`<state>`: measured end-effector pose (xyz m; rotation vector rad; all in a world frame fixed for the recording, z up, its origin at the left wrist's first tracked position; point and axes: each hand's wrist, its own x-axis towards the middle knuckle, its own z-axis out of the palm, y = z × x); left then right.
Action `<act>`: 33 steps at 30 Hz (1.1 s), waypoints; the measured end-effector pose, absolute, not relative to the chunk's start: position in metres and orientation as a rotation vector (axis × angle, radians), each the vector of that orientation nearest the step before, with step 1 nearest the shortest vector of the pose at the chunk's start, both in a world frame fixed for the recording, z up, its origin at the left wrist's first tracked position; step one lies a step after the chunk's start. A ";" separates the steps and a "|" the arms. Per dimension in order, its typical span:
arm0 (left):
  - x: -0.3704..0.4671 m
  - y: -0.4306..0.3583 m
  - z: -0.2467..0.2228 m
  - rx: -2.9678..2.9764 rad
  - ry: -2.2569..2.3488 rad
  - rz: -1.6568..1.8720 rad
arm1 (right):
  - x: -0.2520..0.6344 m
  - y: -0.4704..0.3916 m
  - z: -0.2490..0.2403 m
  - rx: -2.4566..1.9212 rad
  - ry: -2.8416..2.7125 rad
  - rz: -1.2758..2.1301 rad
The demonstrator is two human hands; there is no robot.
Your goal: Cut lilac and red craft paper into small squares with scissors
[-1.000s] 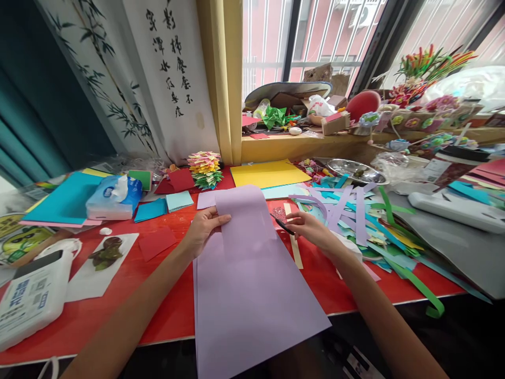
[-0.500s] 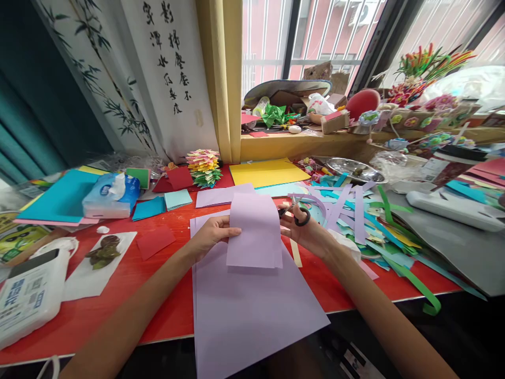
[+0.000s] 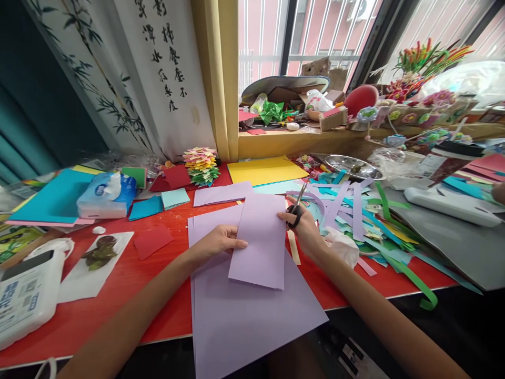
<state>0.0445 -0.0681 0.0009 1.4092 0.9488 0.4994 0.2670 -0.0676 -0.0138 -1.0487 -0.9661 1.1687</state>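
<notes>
A folded piece of lilac paper (image 3: 260, 242) is held up over larger lilac sheets (image 3: 252, 326), which lie on the red table and overhang its front edge. My left hand (image 3: 221, 243) pinches its left side, thumb on top. At its right edge, my right hand (image 3: 305, 226) grips black-handled scissors (image 3: 295, 210), blades pointing up and away from the paper. The right thumb touches the paper's edge; the other right fingers are partly hidden. Behind lies another lilac strip of paper (image 3: 223, 193).
Cut paper strips (image 3: 357, 216) pile up on the right, beside a metal dish (image 3: 353, 167) and a grey board (image 3: 445, 237). A tissue pack (image 3: 108, 195), blue squares (image 3: 145, 208) and a red square (image 3: 153, 242) lie left. A white device (image 3: 29, 295) sits at the front left.
The lilac paper's top no longer curls over; the piece now hangs straighter, lower and slightly tilted. My right hand has closed in on its edge, and the scissors now point upward.
</notes>
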 end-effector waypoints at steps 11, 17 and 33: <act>0.046 -0.069 0.001 1.370 0.957 0.464 | 0.267 -0.068 -0.016 -0.988 -1.008 1.084; 0.048 -0.071 0.002 1.386 0.892 0.504 | 0.266 -0.069 -0.015 -0.961 -0.995 1.048; 0.057 -0.079 -0.001 1.402 0.770 0.723 | 0.268 -0.066 -0.017 -0.949 -0.990 1.041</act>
